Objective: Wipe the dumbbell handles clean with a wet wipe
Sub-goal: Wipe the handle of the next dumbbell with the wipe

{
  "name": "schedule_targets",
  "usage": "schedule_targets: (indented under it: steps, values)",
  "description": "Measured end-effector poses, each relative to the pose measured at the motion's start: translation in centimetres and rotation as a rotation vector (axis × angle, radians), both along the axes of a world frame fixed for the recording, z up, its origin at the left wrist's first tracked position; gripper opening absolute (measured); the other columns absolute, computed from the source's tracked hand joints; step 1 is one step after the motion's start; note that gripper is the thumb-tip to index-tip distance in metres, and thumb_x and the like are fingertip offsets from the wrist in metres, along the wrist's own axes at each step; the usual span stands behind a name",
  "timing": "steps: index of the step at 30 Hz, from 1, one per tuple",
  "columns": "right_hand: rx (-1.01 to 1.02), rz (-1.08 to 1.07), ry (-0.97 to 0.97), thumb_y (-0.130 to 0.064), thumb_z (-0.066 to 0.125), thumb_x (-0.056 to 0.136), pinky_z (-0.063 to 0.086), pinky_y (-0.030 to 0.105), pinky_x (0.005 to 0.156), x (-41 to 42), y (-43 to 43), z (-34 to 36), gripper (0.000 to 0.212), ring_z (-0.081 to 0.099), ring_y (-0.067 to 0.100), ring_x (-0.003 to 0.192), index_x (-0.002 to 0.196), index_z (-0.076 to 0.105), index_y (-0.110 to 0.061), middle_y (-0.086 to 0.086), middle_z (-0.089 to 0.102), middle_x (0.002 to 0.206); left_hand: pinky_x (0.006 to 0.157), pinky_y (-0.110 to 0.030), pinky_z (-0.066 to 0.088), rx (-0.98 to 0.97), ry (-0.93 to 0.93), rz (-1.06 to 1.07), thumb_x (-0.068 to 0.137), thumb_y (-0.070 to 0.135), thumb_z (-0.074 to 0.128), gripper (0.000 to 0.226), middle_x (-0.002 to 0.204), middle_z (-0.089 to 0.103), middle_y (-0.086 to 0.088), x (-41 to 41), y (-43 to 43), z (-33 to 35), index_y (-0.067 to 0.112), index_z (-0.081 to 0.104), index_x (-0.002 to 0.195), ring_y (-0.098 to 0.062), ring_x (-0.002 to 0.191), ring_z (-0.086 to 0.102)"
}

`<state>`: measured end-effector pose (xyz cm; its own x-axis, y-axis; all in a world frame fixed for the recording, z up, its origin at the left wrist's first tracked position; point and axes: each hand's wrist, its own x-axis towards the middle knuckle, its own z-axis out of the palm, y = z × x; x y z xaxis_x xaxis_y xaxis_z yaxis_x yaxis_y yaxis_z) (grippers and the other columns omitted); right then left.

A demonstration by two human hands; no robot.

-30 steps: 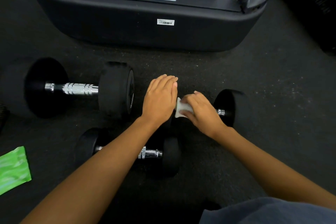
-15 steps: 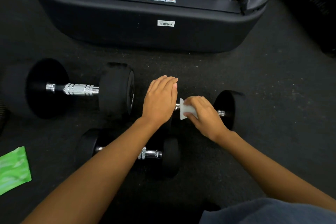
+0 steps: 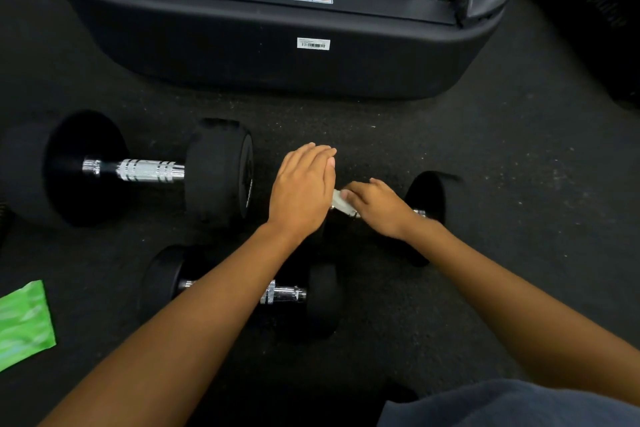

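Head camera, looking down: a person's two bare forearms reach forward over a dark speckled floor [image 3: 519, 166].

The right hand [image 3: 377, 208] is curled over the chrome handle [image 3: 419, 212] of a small dumbbell [image 3: 433, 198], pinching a white wet wipe [image 3: 341, 203] against the bar. The wrist is bent and the fingers point towards the other hand. Only a short stub of handle shows just beyond the right hand's wrist side, running into the black round weight.

Touching the wipe on its other side is the left hand [image 3: 301, 191]. It lies flat, fingers straight and together, palm down where the dumbbell's other weight should be. That weight is hidden beneath it. It grips nothing and appears to be pressing down.

The wipe is thin, soft and damp, so it probably bunches unless wrapped snugly round the bar. The dumbbell looks heavy and rigid, and its round ends would likely roll, so bracing one end seems sensible.

Further out past the left hand lies a large dumbbell [image 3: 149, 170], its ridged handle bare. Nearer the person than the grip, partly under the left forearm, is a near dumbbell [image 3: 284, 295]. A green packet [image 3: 24, 322] lies far out on that same side. Beyond both hands stands the black base of a treadmill [image 3: 277, 62].
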<state>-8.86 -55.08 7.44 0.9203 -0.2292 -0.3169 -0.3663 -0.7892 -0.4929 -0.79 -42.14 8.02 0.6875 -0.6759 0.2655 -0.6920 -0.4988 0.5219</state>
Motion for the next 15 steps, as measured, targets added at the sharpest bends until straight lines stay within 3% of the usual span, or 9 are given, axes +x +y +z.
schedule_targets:
  steps: [2, 3, 6, 9, 12, 15]
  values:
    - [0.175, -0.08, 0.124, -0.027, 0.037, 0.1, 0.038, 0.032, 0.076, 1.3, 0.0, 0.8, 0.026, 0.053, 0.017, 0.081, 0.089, 0.056, -0.014, 0.001, 0.056, 0.082, 0.108, -0.032, 0.026, 0.004, 0.005, -0.001, 0.093, 0.035, 0.014, 0.059, 0.127, 0.059, -0.008, 0.0, -0.1, 0.1, 0.008, 0.057, 0.124, -0.02, 0.126, 0.045]
    - [0.215, -0.096, 0.151, -0.025, 0.039, 0.099, 0.04, 0.033, 0.074, 1.8, 0.0, 1.0, 0.025, 0.054, 0.019, 0.083, 0.094, 0.057, -0.009, 0.005, 0.058, 0.087, 0.109, -0.031, 0.025, 0.003, 0.008, 0.0, 0.093, 0.035, 0.014, 0.06, 0.127, 0.059, -0.008, 0.1, -0.1, 0.1, 0.008, 0.057, 0.125, -0.02, 0.127, 0.045]
    - [0.201, -0.066, 0.058, -0.02, 0.044, 0.097, 0.041, 0.034, 0.086, 1.4, 0.4, 0.6, 0.022, 0.055, 0.017, 0.094, 0.109, 0.057, -0.007, 0.004, 0.06, 0.099, 0.109, -0.031, 0.025, -0.01, 0.016, 0.0, 0.093, 0.035, 0.014, 0.059, 0.127, 0.059, -0.008, 0.1, -0.1, 0.1, 0.008, 0.057, 0.124, -0.02, 0.127, 0.045]
    - [0.087, 0.008, -0.124, -0.02, 0.052, 0.093, 0.017, 0.031, 0.113, -0.8, 0.2, -0.4, 0.024, 0.05, 0.009, 0.112, 0.116, 0.055, -0.016, -0.002, 0.06, 0.117, 0.108, -0.031, 0.026, -0.009, 0.013, 0.003, 0.093, 0.034, 0.015, 0.058, 0.126, 0.059, -0.007, 0.0, 0.0, 0.0, 0.008, 0.057, 0.124, -0.02, 0.126, 0.046]
    - [-0.077, 0.048, -0.231, -0.022, 0.056, 0.091, 0.007, 0.023, 0.113, -2.6, -0.5, -0.5, 0.028, 0.049, 0.011, 0.117, 0.119, 0.055, -0.017, -0.001, 0.06, 0.12, 0.108, -0.03, 0.024, -0.011, 0.021, 0.003, 0.094, 0.034, 0.016, 0.057, 0.126, 0.06, -0.006, -0.1, 0.1, 0.0, 0.008, 0.057, 0.124, -0.019, 0.126, 0.045]
    - [-0.007, -0.05, -0.172, -0.026, 0.049, 0.095, 0.019, 0.026, 0.109, -2.7, -1.0, -0.3, 0.029, 0.05, 0.013, 0.112, 0.121, 0.055, -0.016, 0.001, 0.061, 0.118, 0.108, -0.03, 0.025, -0.021, 0.01, 0.009, 0.094, 0.033, 0.018, 0.055, 0.124, 0.061, -0.007, 0.0, 0.0, -0.1, 0.008, 0.059, 0.122, -0.02, 0.125, 0.047]
